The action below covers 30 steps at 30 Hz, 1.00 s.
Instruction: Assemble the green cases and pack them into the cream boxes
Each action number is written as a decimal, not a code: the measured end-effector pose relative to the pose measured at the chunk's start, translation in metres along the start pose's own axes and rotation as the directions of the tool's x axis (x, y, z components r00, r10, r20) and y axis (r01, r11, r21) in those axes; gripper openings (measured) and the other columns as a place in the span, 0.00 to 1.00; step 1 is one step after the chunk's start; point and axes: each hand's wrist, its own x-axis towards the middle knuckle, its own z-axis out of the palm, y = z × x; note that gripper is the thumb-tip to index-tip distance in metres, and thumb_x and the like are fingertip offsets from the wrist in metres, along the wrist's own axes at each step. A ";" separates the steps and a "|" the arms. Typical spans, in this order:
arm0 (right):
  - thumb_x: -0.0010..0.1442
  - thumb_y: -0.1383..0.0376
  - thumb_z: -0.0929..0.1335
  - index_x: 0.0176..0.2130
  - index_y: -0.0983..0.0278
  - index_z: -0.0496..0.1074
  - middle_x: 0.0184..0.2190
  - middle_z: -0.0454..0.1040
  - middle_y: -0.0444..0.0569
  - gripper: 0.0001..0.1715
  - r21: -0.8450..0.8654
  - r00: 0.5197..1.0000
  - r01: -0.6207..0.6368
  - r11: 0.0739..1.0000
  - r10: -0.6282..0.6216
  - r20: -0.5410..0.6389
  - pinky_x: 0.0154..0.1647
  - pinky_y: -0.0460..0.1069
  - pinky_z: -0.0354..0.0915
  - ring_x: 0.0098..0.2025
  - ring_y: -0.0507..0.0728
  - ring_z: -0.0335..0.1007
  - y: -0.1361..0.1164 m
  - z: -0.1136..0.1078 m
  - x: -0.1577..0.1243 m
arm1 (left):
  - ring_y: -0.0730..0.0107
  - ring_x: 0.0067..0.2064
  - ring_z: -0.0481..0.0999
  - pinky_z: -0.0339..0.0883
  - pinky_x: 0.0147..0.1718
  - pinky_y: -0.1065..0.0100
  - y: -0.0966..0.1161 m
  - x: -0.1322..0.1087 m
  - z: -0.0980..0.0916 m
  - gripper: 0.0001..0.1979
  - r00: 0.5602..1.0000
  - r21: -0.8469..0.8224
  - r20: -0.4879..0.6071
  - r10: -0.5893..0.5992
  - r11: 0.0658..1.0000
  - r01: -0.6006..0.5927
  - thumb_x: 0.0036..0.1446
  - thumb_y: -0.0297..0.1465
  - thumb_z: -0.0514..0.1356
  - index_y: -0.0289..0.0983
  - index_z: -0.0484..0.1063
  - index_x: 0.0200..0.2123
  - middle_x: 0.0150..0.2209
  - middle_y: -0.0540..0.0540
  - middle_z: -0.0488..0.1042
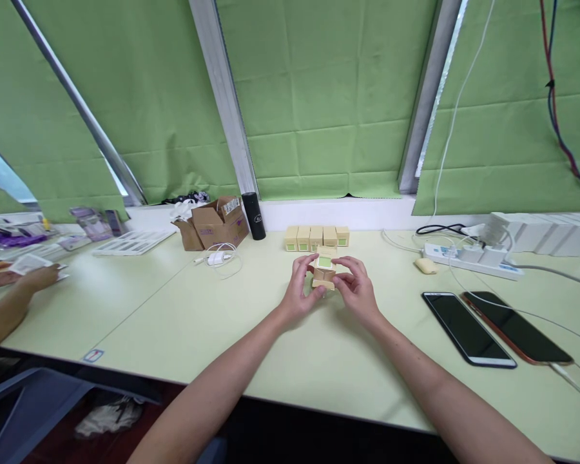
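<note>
Between my two hands is a small tan cardboard box [324, 274] with open flaps and a green and white label on it. My left hand [300, 288] grips its left side, thumb at the lower edge. My right hand [356, 286] holds the right side, with the thumb near the lower flap and the fingers at the upper edge. Just behind the hands, several closed tan boxes [303, 238] with green labels stand in a row on the pale table [251, 341].
Two phones [468, 327] lie at the right, near a power strip [471, 260] with cables. Farther left are a white charger [216, 258], an opened cardboard carton [217, 225] and a black bottle [254, 216]. Another person's hand [39, 278] holds something white at the far left.
</note>
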 end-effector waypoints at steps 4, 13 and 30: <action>0.66 0.53 0.70 0.56 0.52 0.73 0.60 0.60 0.53 0.20 0.040 0.999 0.020 0.999 -0.022 0.045 0.46 0.56 0.78 0.40 0.54 0.77 0.001 -0.001 -0.001 | 0.54 0.58 0.66 0.62 0.59 0.52 -0.007 0.000 0.001 0.32 0.998 -0.056 -0.044 -0.043 0.998 0.041 0.64 0.48 0.61 0.44 0.59 0.67 0.62 0.38 0.60; 0.66 0.55 0.71 0.58 0.50 0.73 0.60 0.60 0.52 0.22 0.075 0.994 0.023 0.997 -0.031 0.102 0.52 0.59 0.77 0.43 0.55 0.79 -0.003 0.001 -0.003 | 0.57 0.55 0.68 0.63 0.54 0.55 -0.013 0.002 0.003 0.29 0.991 -0.175 -0.086 -0.104 0.981 0.088 0.63 0.49 0.62 0.47 0.60 0.62 0.60 0.41 0.64; 0.65 0.54 0.72 0.57 0.52 0.73 0.59 0.60 0.53 0.22 0.045 0.991 0.048 0.998 -0.053 0.120 0.52 0.59 0.78 0.44 0.56 0.78 -0.006 0.002 -0.006 | 0.58 0.53 0.69 0.64 0.53 0.53 -0.009 0.002 0.002 0.28 0.989 -0.183 -0.088 -0.118 0.978 0.101 0.62 0.52 0.61 0.46 0.59 0.58 0.55 0.42 0.66</action>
